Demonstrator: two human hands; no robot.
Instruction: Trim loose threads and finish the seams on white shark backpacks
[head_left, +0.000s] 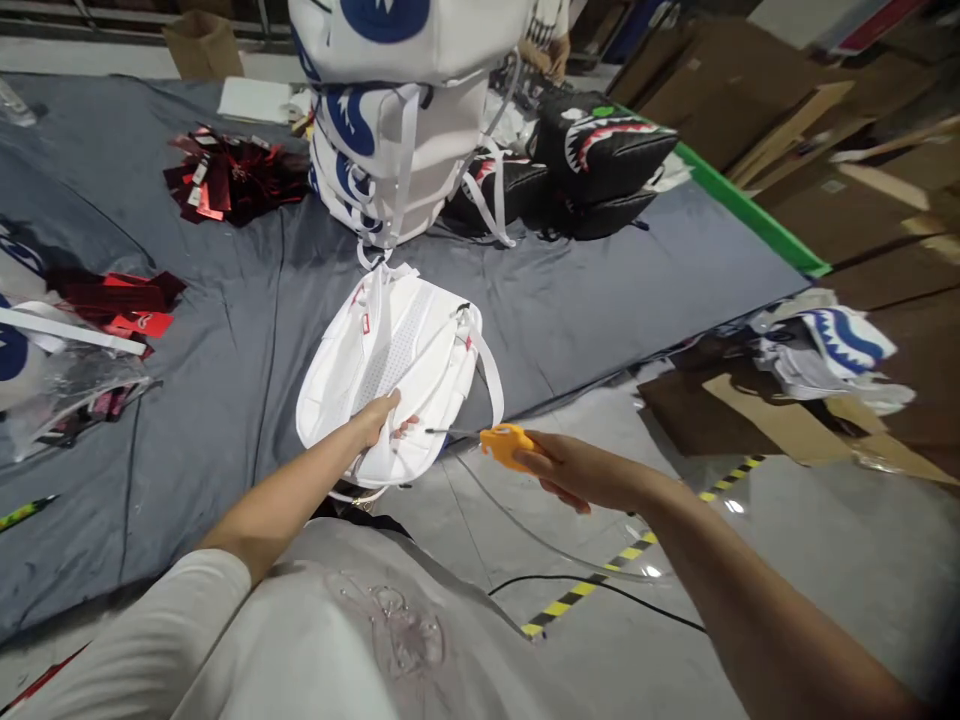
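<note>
A white backpack [409, 355] lies at the table's near edge, its padded back panel and shoulder straps facing up. My left hand [377, 418] is closed around one of its straps low on the panel; part of the fingers is hidden behind the strap. To the right of the bag, my right hand [559, 465] grips an orange air blow gun [507, 445]. The gun's thin metal nozzle points left at the lower part of the backpack, close to my left fingers. A clear hose [525, 537] runs near the gun and across the floor.
Stacked white backpacks [405, 130] stand behind, beside black shark-mouth bags [600, 165]. Red tags [232, 175] lie in a pile on the grey-covered table [217, 350]. Cardboard boxes [847, 190] fill the right. A black cable [592, 580] crosses the floor. Another person's hand [559, 58] shows behind.
</note>
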